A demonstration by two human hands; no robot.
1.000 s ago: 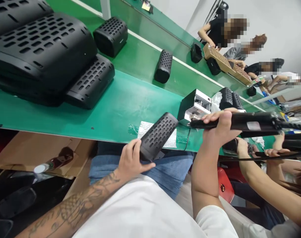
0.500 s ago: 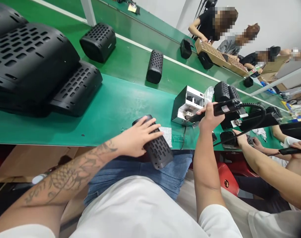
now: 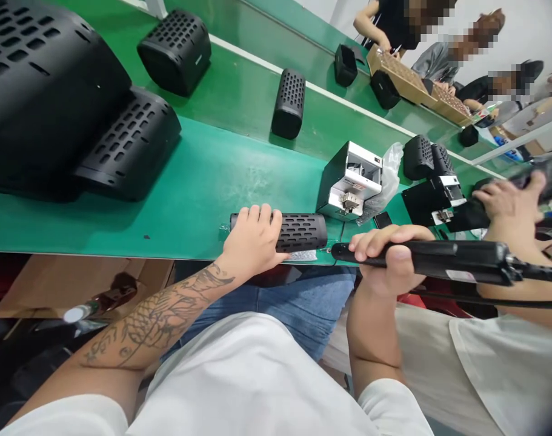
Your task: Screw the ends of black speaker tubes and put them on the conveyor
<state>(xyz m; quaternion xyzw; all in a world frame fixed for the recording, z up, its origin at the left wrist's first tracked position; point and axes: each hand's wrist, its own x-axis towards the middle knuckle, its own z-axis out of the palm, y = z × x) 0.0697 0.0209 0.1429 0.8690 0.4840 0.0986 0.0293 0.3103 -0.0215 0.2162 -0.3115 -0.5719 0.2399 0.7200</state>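
My left hand is wrapped over the top of a black housing with slotted holes, which lies on its side along the table's near edge. My right hand grips a black electric screwdriver, held level with its cable running off to the right. Its tip points left at the housing's right end, a small gap apart, and something small and metallic shows at the tip. Behind them stands a black and silver screw feeder. Under the housing, a silvery bubble-wrap piece partly shows.
Large stacked slotted housings fill the left. More housings stand on the green belt, one straight ahead. A plastic bag and a phone lie by the feeder. A co-worker's hand is close on the right; others work across.
The housing has swung from tilted over my lap to lying along the table edge. My right hand has brought the screwdriver from the feeder down towards the housing's right end.
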